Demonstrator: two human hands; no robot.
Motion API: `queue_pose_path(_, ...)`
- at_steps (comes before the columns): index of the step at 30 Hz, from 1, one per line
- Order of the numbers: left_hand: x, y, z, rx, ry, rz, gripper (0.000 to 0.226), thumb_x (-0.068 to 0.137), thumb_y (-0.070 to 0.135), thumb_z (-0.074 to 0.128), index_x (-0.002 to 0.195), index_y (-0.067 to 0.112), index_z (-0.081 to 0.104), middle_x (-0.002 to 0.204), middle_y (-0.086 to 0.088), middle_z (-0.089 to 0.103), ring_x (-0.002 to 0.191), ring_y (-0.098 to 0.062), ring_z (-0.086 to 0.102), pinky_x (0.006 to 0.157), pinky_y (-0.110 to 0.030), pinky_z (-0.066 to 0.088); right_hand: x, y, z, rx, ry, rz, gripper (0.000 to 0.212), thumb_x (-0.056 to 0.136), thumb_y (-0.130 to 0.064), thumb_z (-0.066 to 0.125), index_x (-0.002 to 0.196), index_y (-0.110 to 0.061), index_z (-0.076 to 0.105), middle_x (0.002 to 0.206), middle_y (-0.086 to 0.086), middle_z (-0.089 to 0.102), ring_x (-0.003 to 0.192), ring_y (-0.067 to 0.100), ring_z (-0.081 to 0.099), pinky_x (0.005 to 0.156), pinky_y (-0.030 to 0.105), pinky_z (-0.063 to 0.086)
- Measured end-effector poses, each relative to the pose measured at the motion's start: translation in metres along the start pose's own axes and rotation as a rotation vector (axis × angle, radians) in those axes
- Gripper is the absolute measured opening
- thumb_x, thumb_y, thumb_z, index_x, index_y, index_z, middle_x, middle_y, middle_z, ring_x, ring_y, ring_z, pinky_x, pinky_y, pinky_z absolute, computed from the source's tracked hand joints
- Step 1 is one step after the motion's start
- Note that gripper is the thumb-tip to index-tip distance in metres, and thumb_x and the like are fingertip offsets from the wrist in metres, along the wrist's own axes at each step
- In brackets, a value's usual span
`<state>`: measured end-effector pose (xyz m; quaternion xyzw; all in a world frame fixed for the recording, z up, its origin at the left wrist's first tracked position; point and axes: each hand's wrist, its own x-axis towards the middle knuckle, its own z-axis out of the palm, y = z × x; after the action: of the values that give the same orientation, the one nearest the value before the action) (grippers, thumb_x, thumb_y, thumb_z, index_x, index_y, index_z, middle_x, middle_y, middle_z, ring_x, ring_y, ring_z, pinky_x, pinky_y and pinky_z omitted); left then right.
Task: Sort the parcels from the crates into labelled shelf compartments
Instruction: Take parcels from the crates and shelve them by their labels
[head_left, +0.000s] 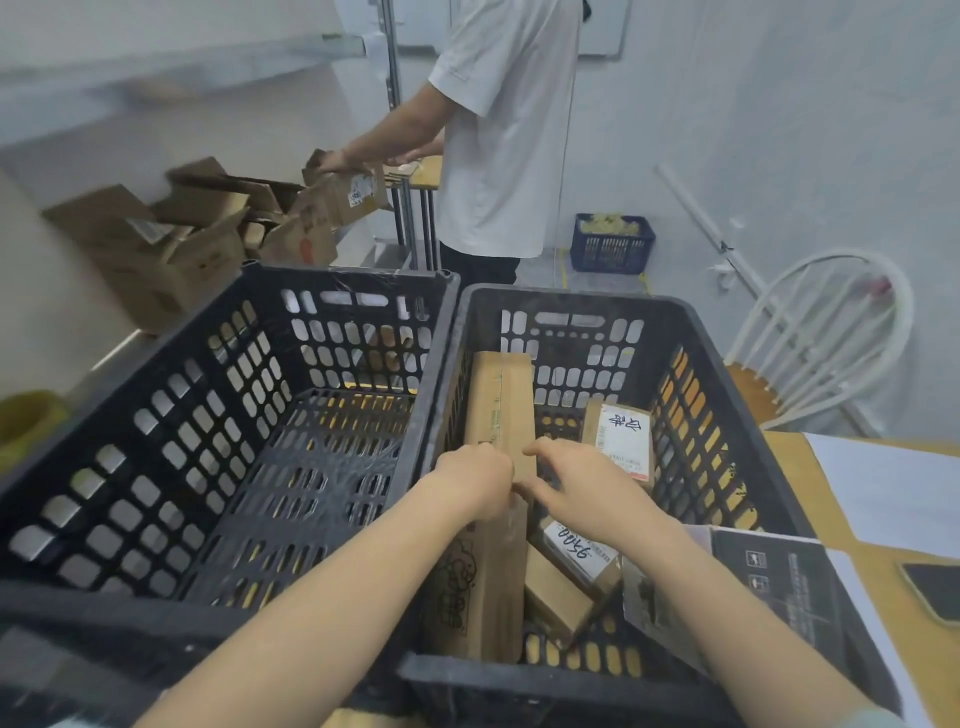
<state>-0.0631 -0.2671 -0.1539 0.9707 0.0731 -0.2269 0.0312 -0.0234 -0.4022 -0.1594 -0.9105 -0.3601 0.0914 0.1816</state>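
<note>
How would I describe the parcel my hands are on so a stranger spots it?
Look in the right black crate, the one holding parcels. Along its left wall leans a long narrow cardboard box; its neighbours are short boxes with white labels.

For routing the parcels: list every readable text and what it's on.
"0056": handwritten, on the label of the small box.
White label of the upright box: handwritten characters and small print, unreadable.
Black package: print and icons too small.
Long carton: printing blurred.
Far carton: label blurred.
</note>
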Motion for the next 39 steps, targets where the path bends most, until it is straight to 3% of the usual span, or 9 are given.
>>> queue_pose_path(4, 0.0, 0.0, 0.0, -0.07, -0.152, 0.005, 0.05, 0.101, 0.043, 0.044, 0.139, 0.012, 0.051, 0.128, -0.011, 0.057, 0.112, -0.028, 0.057, 0.093, -0.036, 0.048, 0.0, 0.002, -0.001, 0.02, 0.017, 0.03, 0.042, 0.096, -0.035, 0.052, 0.137, -0.024, 0.046, 0.131, -0.002, 0.057, 0.11, 0.014, 0.057, 0.09, 0.028, 0.05)
queue_pose_path(10, -0.004, 0.002, -0.003, -0.147, -0.253, 0.068, 0.053, 0.105, 0.045, 0.027, 0.154, 0.027, 0.024, 0.156, -0.011, 0.032, 0.144, -0.031, 0.029, 0.114, -0.043, 0.027, -0.003, 0.004, -0.002, 0.003, 0.002, 0.049, 0.041, 0.097, -0.034, 0.05, 0.136, -0.023, 0.046, 0.131, -0.002, 0.057, 0.113, 0.016, 0.057, 0.089, 0.027, 0.048)
queue_pose_path(14, -0.01, 0.0, -0.009, -0.215, -0.252, 0.122, 0.048, 0.102, 0.043, 0.037, 0.149, 0.031, 0.035, 0.151, -0.011, 0.039, 0.137, -0.031, 0.038, 0.109, -0.043, 0.035, -0.002, 0.007, -0.002, -0.002, -0.006, 0.059, 0.04, 0.097, -0.034, 0.049, 0.135, -0.022, 0.047, 0.131, -0.001, 0.057, 0.114, 0.018, 0.056, 0.092, 0.032, 0.05)
queue_pose_path(18, -0.016, -0.009, -0.017, -0.372, -0.085, 0.152, 0.062, 0.087, 0.05, 0.058, 0.143, 0.029, 0.041, 0.139, -0.009, 0.049, 0.121, -0.027, 0.052, 0.101, -0.04, 0.047, -0.002, 0.014, -0.007, 0.067, 0.005, 0.097, 0.039, 0.097, -0.035, 0.049, 0.134, -0.022, 0.048, 0.127, -0.001, 0.059, 0.112, 0.017, 0.056, 0.092, 0.032, 0.048)
queue_pose_path(22, -0.024, -0.018, -0.023, -0.667, 0.17, 0.255, 0.076, 0.075, 0.044, 0.077, 0.141, 0.032, 0.042, 0.118, 0.008, 0.058, 0.106, -0.007, 0.057, 0.089, -0.021, 0.049, 0.0, 0.019, -0.016, 0.171, 0.069, 0.169, 0.042, 0.097, -0.045, 0.046, 0.134, -0.024, 0.048, 0.123, -0.002, 0.061, 0.106, 0.016, 0.059, 0.091, 0.034, 0.049)
queue_pose_path(25, -0.024, -0.02, -0.025, -0.772, 0.342, 0.317, 0.077, 0.068, 0.037, 0.084, 0.136, 0.038, 0.046, 0.117, 0.016, 0.058, 0.108, 0.001, 0.055, 0.086, -0.011, 0.046, 0.0, 0.021, -0.019, 0.25, 0.117, 0.225, 0.048, 0.096, -0.056, 0.035, 0.135, -0.031, 0.044, 0.125, 0.001, 0.061, 0.11, 0.022, 0.057, 0.093, 0.039, 0.048)
queue_pose_path(29, -0.021, -0.021, -0.025, -0.851, 0.392, 0.405, 0.081, 0.068, 0.03, 0.086, 0.137, 0.042, 0.045, 0.12, 0.02, 0.062, 0.113, 0.008, 0.054, 0.09, -0.008, 0.043, -0.001, 0.021, -0.023, 0.302, 0.172, 0.206, 0.048, 0.098, -0.053, 0.032, 0.142, -0.036, 0.031, 0.13, 0.001, 0.058, 0.116, 0.024, 0.055, 0.095, 0.042, 0.046)
queue_pose_path(32, -0.023, -0.022, -0.026, -0.902, 0.466, 0.463, 0.08, 0.068, 0.023, 0.088, 0.136, 0.039, 0.048, 0.12, 0.019, 0.063, 0.117, 0.008, 0.053, 0.094, -0.006, 0.039, -0.004, 0.02, -0.026, 0.316, 0.242, 0.164, 0.043, 0.097, -0.053, 0.034, 0.135, -0.035, 0.041, 0.123, -0.005, 0.061, 0.113, 0.018, 0.057, 0.092, 0.037, 0.046)
queue_pose_path(39, -0.028, -0.024, -0.033, -1.087, 0.591, 0.583, 0.088, 0.061, 0.033, 0.09, 0.138, 0.037, 0.049, 0.133, 0.013, 0.053, 0.117, -0.013, 0.058, 0.096, -0.043, 0.052, -0.012, 0.014, -0.033, 0.37, 0.505, 0.07, 0.02, 0.095, -0.047, 0.045, 0.1, -0.031, 0.056, 0.084, -0.014, 0.063, 0.081, -0.002, 0.059, 0.065, 0.018, 0.045)
